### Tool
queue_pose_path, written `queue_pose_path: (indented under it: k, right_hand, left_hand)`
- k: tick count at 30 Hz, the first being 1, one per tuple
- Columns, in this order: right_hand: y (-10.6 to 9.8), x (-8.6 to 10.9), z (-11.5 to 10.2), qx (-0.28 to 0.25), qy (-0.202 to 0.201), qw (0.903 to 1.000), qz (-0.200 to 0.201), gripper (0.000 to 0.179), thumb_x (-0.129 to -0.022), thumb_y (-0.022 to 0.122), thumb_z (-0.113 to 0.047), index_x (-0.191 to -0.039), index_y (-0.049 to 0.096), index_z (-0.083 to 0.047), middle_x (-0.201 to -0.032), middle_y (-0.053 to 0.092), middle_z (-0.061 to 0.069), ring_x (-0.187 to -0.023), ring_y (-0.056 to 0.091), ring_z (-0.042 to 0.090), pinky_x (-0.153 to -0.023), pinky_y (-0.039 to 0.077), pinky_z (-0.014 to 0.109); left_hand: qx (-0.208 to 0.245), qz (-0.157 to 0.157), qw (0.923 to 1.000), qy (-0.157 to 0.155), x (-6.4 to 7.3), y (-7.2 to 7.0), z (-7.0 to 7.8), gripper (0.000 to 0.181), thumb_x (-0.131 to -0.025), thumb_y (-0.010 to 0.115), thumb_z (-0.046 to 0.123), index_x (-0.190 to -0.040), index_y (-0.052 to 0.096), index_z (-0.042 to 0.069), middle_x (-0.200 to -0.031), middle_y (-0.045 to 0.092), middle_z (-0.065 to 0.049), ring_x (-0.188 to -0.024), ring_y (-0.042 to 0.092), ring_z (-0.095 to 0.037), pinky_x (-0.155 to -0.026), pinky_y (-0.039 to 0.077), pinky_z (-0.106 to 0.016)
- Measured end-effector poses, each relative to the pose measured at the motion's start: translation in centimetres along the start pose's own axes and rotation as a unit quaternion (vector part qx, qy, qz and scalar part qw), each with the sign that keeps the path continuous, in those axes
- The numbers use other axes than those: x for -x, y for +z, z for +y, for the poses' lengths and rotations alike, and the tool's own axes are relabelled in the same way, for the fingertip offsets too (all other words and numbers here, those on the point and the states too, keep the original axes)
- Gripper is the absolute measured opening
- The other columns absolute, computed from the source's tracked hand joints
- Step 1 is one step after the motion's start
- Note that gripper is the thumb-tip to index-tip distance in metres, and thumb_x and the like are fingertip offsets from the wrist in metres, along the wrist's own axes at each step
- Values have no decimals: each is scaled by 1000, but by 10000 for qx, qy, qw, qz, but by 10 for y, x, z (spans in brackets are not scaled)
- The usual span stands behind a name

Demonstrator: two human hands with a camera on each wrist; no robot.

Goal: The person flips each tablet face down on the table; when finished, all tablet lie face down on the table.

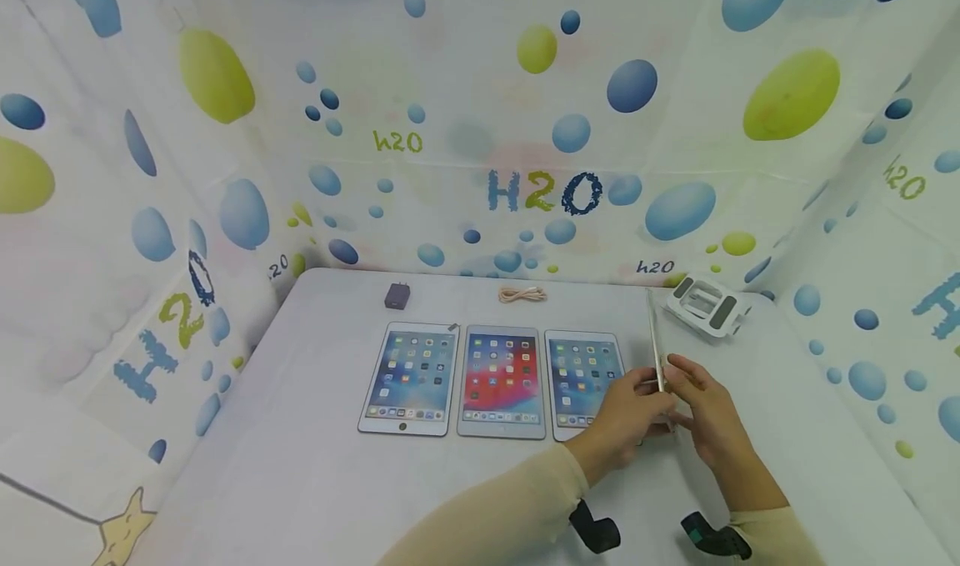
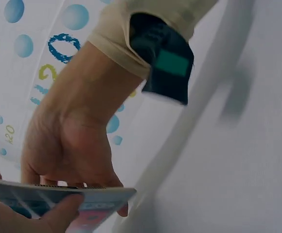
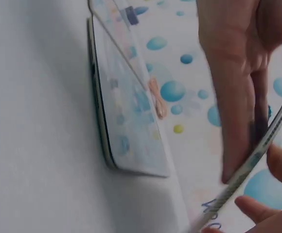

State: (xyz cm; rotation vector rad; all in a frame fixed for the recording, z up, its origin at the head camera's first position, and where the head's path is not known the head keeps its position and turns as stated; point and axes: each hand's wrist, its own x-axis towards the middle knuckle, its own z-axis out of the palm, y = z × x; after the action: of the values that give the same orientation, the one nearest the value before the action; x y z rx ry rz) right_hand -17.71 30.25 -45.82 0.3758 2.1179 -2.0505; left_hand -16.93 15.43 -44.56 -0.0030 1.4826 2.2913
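A thin tablet (image 1: 655,333) stands almost edge-on between both hands, raised at the right of the row. My left hand (image 1: 630,412) grips its near part from the left; in the left wrist view that hand's thumb (image 2: 65,211) lies across the screen side. From the other side my right hand (image 1: 705,399) holds it, fingers along the edge, as the right wrist view also shows. Three white-framed tablets with lit screens lie flat in a row: one at left (image 1: 408,374), one with a red-blue screen (image 1: 501,383), and one at right (image 1: 581,366), partly behind my left hand.
Behind the row lie a dark charger plug (image 1: 397,296) and a coiled pale cable (image 1: 522,294). A white stand-like device with grey pads (image 1: 705,306) is at the back right. A white cloth (image 1: 300,483) covers the table, and patterned curtains (image 1: 450,91) enclose it.
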Motion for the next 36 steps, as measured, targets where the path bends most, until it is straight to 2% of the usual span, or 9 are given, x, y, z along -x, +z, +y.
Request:
queue_pose_path:
  k: [6,8,11,16,20,23,27,31,36]
  right_hand:
    - [-17,-10,3,-92,402,9988,248,88,-100,64,-37,-165,9,-13,-171,6,16,-154,9,39,-119,22,63]
    - [-22,-12,5,86,365,9988,323,91,-99,67,-36,-165,10,-13,-170,7,17,-153,13,40,-119,22,61]
    - [-27,-14,8,531,367,9964,544,93,-96,71,-37,-165,14,-14,-170,12,15,-148,24,39,-109,39,51]
    - [-36,-21,11,1205,225,9891,817,86,-97,70,-32,-163,21,-9,-167,23,17,-141,37,34,-90,50,30]
    - [-48,-27,11,1484,-59,9860,757,73,-98,60,-13,-161,24,-2,-164,27,23,-145,30,38,-110,37,46]
    - [-56,-31,11,1587,-159,9849,674,72,-95,54,-4,-160,23,1,-164,26,24,-147,26,40,-115,28,51]
    - [-63,-34,13,1728,-124,9826,670,71,-96,53,-4,-160,22,1,-164,24,26,-146,28,42,-113,30,49]
    - [-67,-36,16,1826,-39,9815,579,71,-97,53,-5,-159,21,4,-164,21,29,-150,22,46,-120,23,58]
    - [-70,-36,19,2135,49,9761,413,68,-100,50,-9,-158,20,6,-164,17,30,-150,16,51,-120,18,64]
  left_hand:
    - [539,-152,9984,-46,-1,-1,-5,54,-79,56,-10,-132,62,3,-126,66,-13,-119,63,-42,-94,51,-64]
    - [321,-61,9994,-83,-2,-2,-7,54,-79,56,-12,-130,63,4,-123,67,-12,-116,65,-39,-94,53,-62]
    - [-307,199,9993,-102,-3,-3,-9,51,-79,57,-13,-127,65,5,-115,69,-8,-109,69,-32,-93,56,-55]
    - [-1297,465,9904,-97,-5,-6,-12,46,-81,62,-13,-123,65,6,-108,71,-4,-103,70,-23,-92,58,-45]
    - [-1511,486,9872,-175,-7,-10,-13,44,-80,63,-14,-121,65,2,-107,73,-9,-101,71,-24,-91,58,-44]
    - [-1449,468,9879,-279,-10,-12,-14,43,-79,64,-13,-121,66,-1,-108,74,-12,-101,72,-24,-92,58,-43]
    - [-1375,374,9891,-369,-13,-12,-18,43,-79,64,-11,-121,66,-2,-112,75,-12,-103,71,-23,-96,56,-41]
    - [-1608,429,9848,-496,-14,-12,-22,41,-78,67,-7,-118,69,0,-110,74,-9,-104,68,-22,-101,52,-45]
    - [-1965,482,9770,-671,-15,-13,-23,52,-79,73,5,-129,64,-2,-131,64,-13,-126,58,-33,-112,42,-53]
